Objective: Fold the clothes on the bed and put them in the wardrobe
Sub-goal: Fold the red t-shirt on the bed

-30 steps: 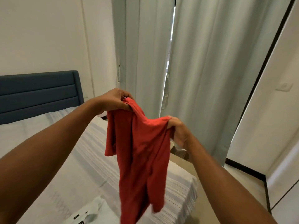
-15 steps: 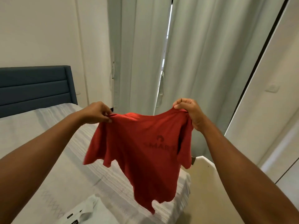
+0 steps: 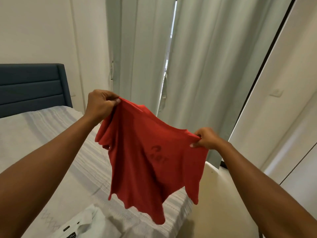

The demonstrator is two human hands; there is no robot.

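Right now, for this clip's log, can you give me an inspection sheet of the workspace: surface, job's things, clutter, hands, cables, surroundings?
Surface: bed with a pale striped cover.
Job's things: red T-shirt held in the air over the bed's corner, spread out and unfolded, with a faint print on it; white garment lying on the bed at the bottom of the view, partly cut off.
Clutter: nothing seen.
Hands: left hand pinches one top corner of the T-shirt, the higher one; right hand pinches the other, lower.
Cables: nothing seen.
Surroundings: blue headboard, pale curtains with a slit of daylight, wall switch on the right.
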